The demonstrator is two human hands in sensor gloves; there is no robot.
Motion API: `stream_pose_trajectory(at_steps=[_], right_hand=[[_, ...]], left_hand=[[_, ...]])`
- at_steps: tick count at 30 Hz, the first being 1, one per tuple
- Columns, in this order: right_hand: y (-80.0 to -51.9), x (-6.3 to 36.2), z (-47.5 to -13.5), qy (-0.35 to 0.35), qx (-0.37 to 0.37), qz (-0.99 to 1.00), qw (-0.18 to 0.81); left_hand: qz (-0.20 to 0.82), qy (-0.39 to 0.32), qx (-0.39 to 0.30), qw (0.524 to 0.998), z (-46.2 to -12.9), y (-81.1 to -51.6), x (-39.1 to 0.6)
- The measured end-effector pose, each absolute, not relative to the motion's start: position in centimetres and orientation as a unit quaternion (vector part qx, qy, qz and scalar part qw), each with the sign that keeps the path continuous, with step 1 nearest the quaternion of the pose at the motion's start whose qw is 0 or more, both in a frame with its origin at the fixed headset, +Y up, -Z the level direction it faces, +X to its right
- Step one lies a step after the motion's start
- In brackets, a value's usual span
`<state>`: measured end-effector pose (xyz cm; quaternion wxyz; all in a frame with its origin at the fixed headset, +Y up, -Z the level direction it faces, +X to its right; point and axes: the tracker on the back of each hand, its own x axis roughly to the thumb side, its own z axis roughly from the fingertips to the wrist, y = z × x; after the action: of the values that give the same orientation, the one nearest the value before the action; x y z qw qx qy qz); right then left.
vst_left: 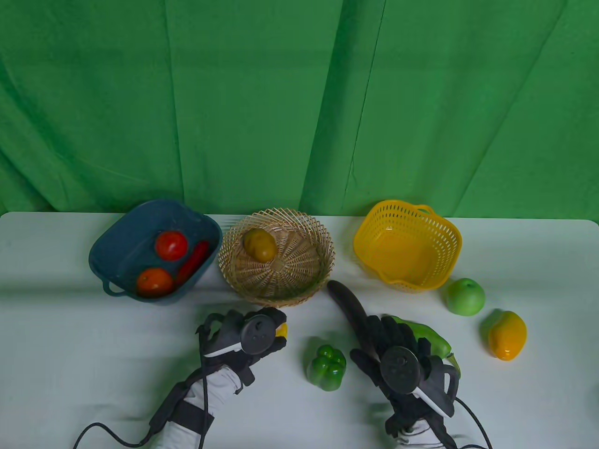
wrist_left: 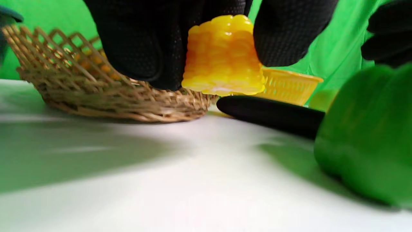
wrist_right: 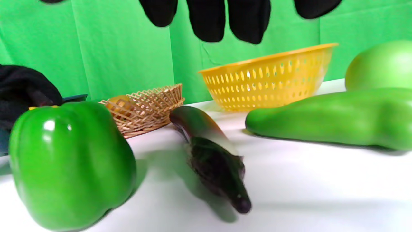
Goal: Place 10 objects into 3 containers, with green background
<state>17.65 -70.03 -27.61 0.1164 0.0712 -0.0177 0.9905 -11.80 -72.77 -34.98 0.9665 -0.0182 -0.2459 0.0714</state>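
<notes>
Now, left hand (vst_left: 245,334): we see it hold the corn (wrist_left: 223,56) between its fingers (wrist_left: 135,42), lifted off the table (vst_left: 56,336), just in front of the wicker basket (vst_left: 323,248).
Right hand (vst_left: 398,355): it hangs over the eggplant (vst_left: 346,304) and the long pepper (vst_left: 428,337); its fingertips (wrist_right: 206,19) are spread and hold nothing.
Blue basket (vst_left: 112,243): it sits by the back edge, toward the left; we see two tomatoes (vst_left: 171,245) (vst_left: 155,281) and a red chili (vst_left: 193,262) in it.
Wicker basket: it is in the middle by the back edge, with a potato (vst_left: 259,244) inside.
Yellow basket (vst_left: 449,243): it sits by the back edge, toward the right.
Eggplant: it lies on the table between the wicker basket and the yellow basket, and runs toward the front edge under the right hand.
Bell pepper (vst_left: 327,367): it stands on the table between our two hands.
Long pepper: it lies on the table, partly under the right hand.
Apple (vst_left: 464,296): green, it sits just in front of the yellow basket, to its right.
Mango (vst_left: 507,335): yellow, it lies near the apple, closer to the right edge.
</notes>
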Motion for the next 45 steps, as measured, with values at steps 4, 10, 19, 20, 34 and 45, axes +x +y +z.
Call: stream_pose_trajectory(at_steps=[4,10,19,20,34,45], right_hand=[[-70.1,17.7,-27.6,-0.017,0.071,0.99,0.116],[-70.1,17.7,-27.7,-0.017,0.072,0.99,0.121],[-69.9,18.0,-27.7,-0.02,0.07,0.99,0.123],[-69.9,18.0,-27.7,-0.02,0.069,0.99,0.124],[-70.0,17.9,-27.7,-0.018,0.066,0.991,0.117],[-70.0,17.8,-27.6,-0.02,0.068,0.991,0.113]], left_hand=[[0.081,-0.234,0.007,0.969,-35.3,-71.3,-12.4],[0.086,-0.205,0.038,0.974,-36.7,-70.0,-12.7],[0.029,-0.15,0.048,0.987,-40.4,-69.2,-11.9],[0.022,-0.145,0.046,0.988,-40.7,-69.2,-11.9],[-0.024,-0.09,0.006,0.996,-43.3,-71.1,-12.1],[0.003,-0.086,0.032,0.996,-42.6,-69.7,-13.6]])
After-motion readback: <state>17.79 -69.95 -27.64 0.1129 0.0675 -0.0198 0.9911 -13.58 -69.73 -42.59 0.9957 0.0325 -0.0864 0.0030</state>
